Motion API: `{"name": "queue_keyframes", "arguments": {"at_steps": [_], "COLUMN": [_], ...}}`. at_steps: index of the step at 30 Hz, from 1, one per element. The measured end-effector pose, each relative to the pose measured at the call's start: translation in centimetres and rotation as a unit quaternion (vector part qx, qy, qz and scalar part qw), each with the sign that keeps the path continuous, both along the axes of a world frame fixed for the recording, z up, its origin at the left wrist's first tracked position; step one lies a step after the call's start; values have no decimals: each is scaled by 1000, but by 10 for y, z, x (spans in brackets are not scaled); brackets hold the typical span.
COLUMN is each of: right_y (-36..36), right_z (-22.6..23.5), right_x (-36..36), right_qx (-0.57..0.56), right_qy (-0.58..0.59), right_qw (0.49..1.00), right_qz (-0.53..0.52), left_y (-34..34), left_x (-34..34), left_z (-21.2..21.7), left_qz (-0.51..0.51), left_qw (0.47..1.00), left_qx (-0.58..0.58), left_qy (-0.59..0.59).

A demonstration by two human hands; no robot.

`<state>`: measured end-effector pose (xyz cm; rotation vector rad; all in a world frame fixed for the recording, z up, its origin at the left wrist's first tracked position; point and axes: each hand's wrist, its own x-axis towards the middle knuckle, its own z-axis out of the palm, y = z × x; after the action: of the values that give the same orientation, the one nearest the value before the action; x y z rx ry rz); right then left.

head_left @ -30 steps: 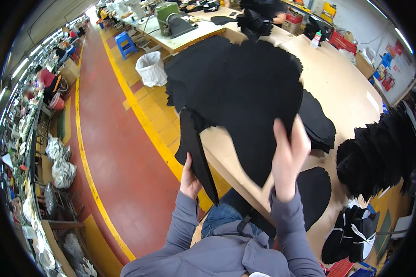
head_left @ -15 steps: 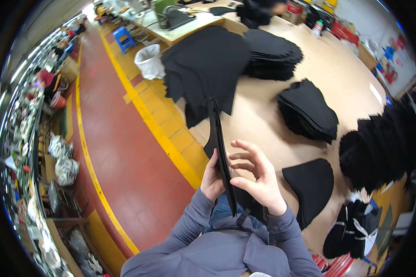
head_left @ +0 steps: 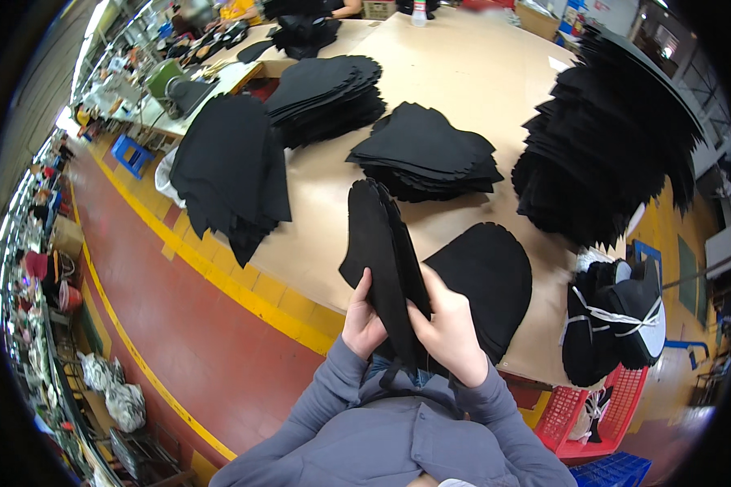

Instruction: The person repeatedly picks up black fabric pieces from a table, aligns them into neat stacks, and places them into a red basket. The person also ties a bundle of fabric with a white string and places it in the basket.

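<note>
Upright in front of my body I hold a thin stack of black cut fabric pieces, its layers slightly parted along the right edge. My left hand grips it on the left side, thumb upward against the face. On the right side my right hand is closed on the same stack, thumb pressed near the edge and the other fingers partly hidden behind. Just beyond my right hand, a rounded black fabric piece lies flat on the tan table.
Piles of black pieces stand at the table's far left, behind it, and in the middle. A tall pile rises at right. Near the right edge sit tied bundles above a red crate. A red walkway runs left.
My view has swung toward the right. My right hand, earlier with fingers spread beside the stack, now grips it. The stack has turned from edge-on to show its broad face.
</note>
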<state>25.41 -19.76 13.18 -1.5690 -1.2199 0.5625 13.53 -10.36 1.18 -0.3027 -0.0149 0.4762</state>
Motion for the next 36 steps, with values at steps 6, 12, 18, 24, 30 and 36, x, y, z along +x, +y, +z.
{"name": "queue_keyframes", "arguments": {"at_steps": [6,12,18,24,30,36], "right_y": [-17,-51,-99,-127,-151,-130], "right_z": [9,-11,-100,-174,-201,-164], "right_x": [16,65,124,125,137,163], "right_qx": [99,185,96,-87,-146,-210], "right_qy": [-197,62,465,187,255,289], "right_qw": [973,933,848,898,870,890], "right_qz": [-69,-304,-235,-389,-395,-281], "left_y": [-25,-8,134,151,70,60], "left_x": [20,8,61,109,122,138], "left_z": [2,-13,17,53,-34,-34], "left_qz": [16,-55,158,274,8,-226], "left_qw": [998,997,762,761,367,351], "left_qx": [61,35,443,324,813,806], "left_qy": [-16,32,445,491,452,420]}}
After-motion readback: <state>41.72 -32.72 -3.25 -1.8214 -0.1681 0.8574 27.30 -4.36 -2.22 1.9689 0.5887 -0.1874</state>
